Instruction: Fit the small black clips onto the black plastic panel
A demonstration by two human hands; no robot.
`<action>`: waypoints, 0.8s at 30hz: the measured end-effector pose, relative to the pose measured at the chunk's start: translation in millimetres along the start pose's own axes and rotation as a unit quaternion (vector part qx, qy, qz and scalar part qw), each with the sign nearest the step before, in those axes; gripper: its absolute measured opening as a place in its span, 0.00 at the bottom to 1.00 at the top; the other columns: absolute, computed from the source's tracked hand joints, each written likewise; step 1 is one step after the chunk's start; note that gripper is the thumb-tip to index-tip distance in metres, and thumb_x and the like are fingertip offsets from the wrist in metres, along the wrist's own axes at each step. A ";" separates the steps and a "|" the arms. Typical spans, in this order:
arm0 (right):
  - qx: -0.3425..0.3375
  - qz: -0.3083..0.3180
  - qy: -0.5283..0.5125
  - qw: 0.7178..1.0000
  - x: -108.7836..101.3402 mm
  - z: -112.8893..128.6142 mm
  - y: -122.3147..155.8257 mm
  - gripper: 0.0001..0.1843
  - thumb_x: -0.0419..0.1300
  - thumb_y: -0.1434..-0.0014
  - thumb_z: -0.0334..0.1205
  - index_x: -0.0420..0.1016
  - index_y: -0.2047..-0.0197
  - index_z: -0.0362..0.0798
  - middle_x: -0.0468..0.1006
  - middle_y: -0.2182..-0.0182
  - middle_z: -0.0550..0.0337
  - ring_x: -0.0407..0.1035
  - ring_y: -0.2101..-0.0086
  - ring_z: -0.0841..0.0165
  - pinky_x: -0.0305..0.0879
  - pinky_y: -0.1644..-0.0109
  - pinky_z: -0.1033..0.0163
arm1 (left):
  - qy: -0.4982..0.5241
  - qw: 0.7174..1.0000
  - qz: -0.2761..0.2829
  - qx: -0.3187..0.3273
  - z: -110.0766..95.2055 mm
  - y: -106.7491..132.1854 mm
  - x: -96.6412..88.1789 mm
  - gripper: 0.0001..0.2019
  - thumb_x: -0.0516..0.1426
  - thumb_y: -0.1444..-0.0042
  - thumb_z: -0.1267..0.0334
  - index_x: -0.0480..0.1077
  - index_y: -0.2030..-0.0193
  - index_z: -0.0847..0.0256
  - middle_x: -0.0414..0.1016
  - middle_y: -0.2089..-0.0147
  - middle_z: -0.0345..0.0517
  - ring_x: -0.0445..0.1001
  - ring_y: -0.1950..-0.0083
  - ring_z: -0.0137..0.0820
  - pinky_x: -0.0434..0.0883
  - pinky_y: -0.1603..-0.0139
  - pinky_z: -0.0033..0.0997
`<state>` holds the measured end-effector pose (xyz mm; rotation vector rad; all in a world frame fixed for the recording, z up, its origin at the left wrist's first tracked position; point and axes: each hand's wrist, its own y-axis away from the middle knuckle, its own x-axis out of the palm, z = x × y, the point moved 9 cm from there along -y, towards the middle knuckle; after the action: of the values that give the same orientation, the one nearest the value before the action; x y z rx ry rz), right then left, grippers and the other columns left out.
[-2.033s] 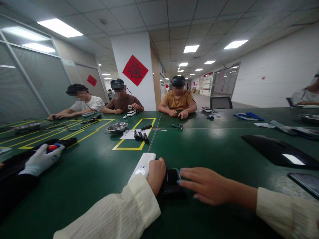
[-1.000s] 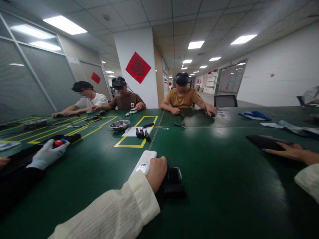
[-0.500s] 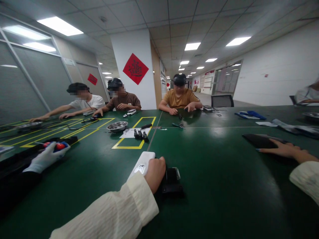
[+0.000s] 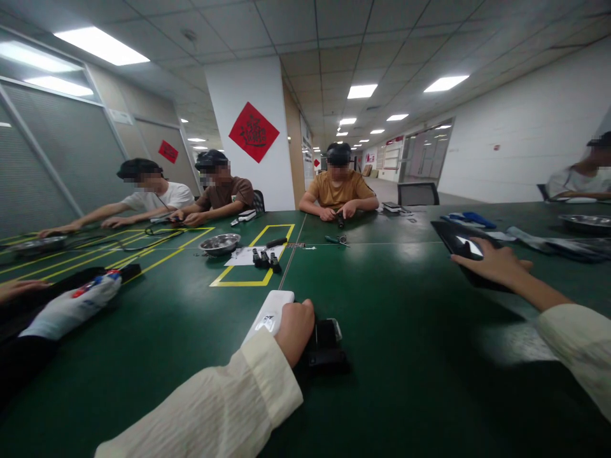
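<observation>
A green table (image 4: 391,305) fills the foreground. At its right, a black panel (image 4: 449,240), lying flat two seconds ago, is raised and tilted in the right hand (image 4: 499,264), which grips it firmly; its weight now seems to be on that hand. Just beyond are blue items (image 4: 477,220). Far left is a co-worker's gloved hand (image 4: 71,308). Nearer, a white case (image 4: 268,315) and a smaller black device (image 4: 328,357) flank the curled left hand (image 4: 294,331), which partly hides both; whether it grips either I cannot tell.
</observation>
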<state>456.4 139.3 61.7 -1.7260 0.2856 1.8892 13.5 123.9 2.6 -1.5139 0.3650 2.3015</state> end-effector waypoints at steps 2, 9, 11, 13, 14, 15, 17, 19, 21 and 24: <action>-0.033 -0.003 0.008 0.999 -18.8 44.8 35.7 0.45 0.35 0.49 0.71 0.50 0.38 0.49 0.65 0.53 0.32 0.63 0.53 0.43 0.53 0.55 0.46 | 0.006 1.000 -0.001 -0.001 0.9 -1.1 1.5 0.13 0.46 0.45 0.83 0.70 0.66 0.72 0.70 0.70 0.55 0.75 0.66 0.39 0.66 0.73 0.28; -0.188 0.016 0.106 0.976 -21.3 160.0 156.4 0.51 0.45 0.55 0.72 0.47 0.35 0.50 0.67 0.54 0.37 0.64 0.56 0.46 0.49 0.55 0.45 | 0.026 1.000 -0.006 -0.015 4.5 -1.4 1.3 0.11 0.46 0.42 0.78 0.69 0.64 0.73 0.69 0.71 0.56 0.75 0.66 0.39 0.66 0.72 0.28; -0.222 0.032 0.124 0.967 -13.8 178.8 182.6 0.51 0.48 0.56 0.70 0.50 0.35 0.49 0.67 0.55 0.37 0.63 0.56 0.46 0.48 0.54 0.45 | 0.031 0.999 -0.007 -0.017 4.9 -0.9 0.2 0.10 0.47 0.42 0.77 0.69 0.64 0.73 0.69 0.71 0.56 0.75 0.65 0.39 0.67 0.71 0.28; -0.245 0.055 0.134 0.959 -6.3 194.6 202.3 0.49 0.51 0.56 0.68 0.53 0.36 0.49 0.68 0.54 0.37 0.62 0.55 0.45 0.46 0.52 0.45 | 0.036 0.999 -0.008 -0.017 4.9 -0.5 -0.7 0.10 0.47 0.41 0.76 0.69 0.64 0.73 0.69 0.71 0.56 0.75 0.65 0.39 0.66 0.71 0.28; -0.247 0.068 0.138 0.957 -2.3 201.1 208.9 0.48 0.52 0.56 0.67 0.54 0.37 0.49 0.67 0.54 0.37 0.62 0.54 0.45 0.46 0.51 0.44 | 0.038 0.999 -0.008 -0.017 4.9 -0.4 -1.1 0.10 0.47 0.41 0.75 0.69 0.64 0.73 0.69 0.71 0.56 0.75 0.65 0.39 0.66 0.71 0.28; -0.244 0.081 0.140 0.956 1.5 206.9 213.3 0.47 0.52 0.56 0.67 0.56 0.38 0.49 0.67 0.53 0.36 0.61 0.53 0.44 0.46 0.51 0.43 | 0.040 0.999 -0.009 -0.017 4.8 -0.4 -1.5 0.10 0.47 0.41 0.75 0.69 0.65 0.73 0.69 0.71 0.56 0.75 0.65 0.39 0.66 0.71 0.28; -0.225 0.102 0.139 0.959 8.4 216.4 217.1 0.47 0.53 0.57 0.67 0.59 0.39 0.49 0.66 0.51 0.35 0.59 0.52 0.42 0.48 0.52 0.41 | 0.042 0.999 -0.011 -0.017 4.6 -0.3 -2.1 0.10 0.47 0.41 0.75 0.69 0.65 0.73 0.69 0.71 0.57 0.75 0.66 0.39 0.66 0.71 0.29; -0.207 0.123 0.127 0.962 13.6 224.2 218.4 0.47 0.53 0.57 0.68 0.59 0.39 0.49 0.65 0.50 0.34 0.60 0.51 0.42 0.52 0.54 0.40 | 0.042 0.999 -0.013 -0.016 4.3 -0.2 -2.4 0.11 0.47 0.41 0.75 0.69 0.66 0.73 0.69 0.70 0.57 0.75 0.66 0.39 0.66 0.71 0.29; -0.200 0.151 0.102 0.963 16.3 230.0 221.3 0.47 0.52 0.55 0.69 0.58 0.39 0.47 0.67 0.51 0.34 0.63 0.53 0.44 0.58 0.58 0.43 | 0.039 0.999 -0.014 -0.015 3.9 0.0 -2.3 0.11 0.46 0.41 0.75 0.69 0.66 0.72 0.69 0.70 0.57 0.74 0.66 0.38 0.66 0.71 0.29; -0.242 0.166 0.058 0.954 7.8 234.6 226.0 0.41 0.49 0.49 0.65 0.61 0.41 0.44 0.73 0.57 0.38 0.69 0.58 0.49 0.63 0.63 0.52 | 0.035 0.999 -0.013 -0.013 3.2 0.3 -1.5 0.11 0.47 0.41 0.75 0.69 0.67 0.72 0.69 0.69 0.56 0.74 0.66 0.38 0.65 0.71 0.28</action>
<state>137.6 75.4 41.6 -2.2316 0.1724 2.2388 11.3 124.7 5.2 -1.6049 0.3346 2.2467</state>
